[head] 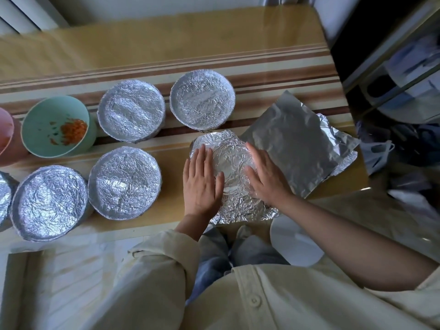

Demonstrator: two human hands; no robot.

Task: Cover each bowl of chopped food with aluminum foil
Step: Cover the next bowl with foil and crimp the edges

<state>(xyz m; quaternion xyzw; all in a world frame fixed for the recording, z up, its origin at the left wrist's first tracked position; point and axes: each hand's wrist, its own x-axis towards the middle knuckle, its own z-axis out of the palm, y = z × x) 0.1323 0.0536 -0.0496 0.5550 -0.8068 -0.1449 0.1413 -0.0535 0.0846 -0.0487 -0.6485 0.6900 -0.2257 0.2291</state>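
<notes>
A crinkled foil sheet [232, 163] lies over a bowl at the table's near edge, its corners sticking out loose. My left hand [202, 182] presses flat on its left side and my right hand [265, 173] presses flat on its right side. Several foil-covered bowls stand around: two behind [202, 100] [131, 110] and two to the left [125, 185] [50, 202]. An uncovered mint-green bowl [38, 120] holds chopped orange bits [73, 131]. A pink bowl [6, 136] shows partly at the left edge.
Loose flat foil sheets [292, 141] lie stacked to the right of the bowl under my hands. The wooden table [166, 55] has brown stripes. A white round object [294, 244] sits below the table edge. Cluttered bags fill the right side.
</notes>
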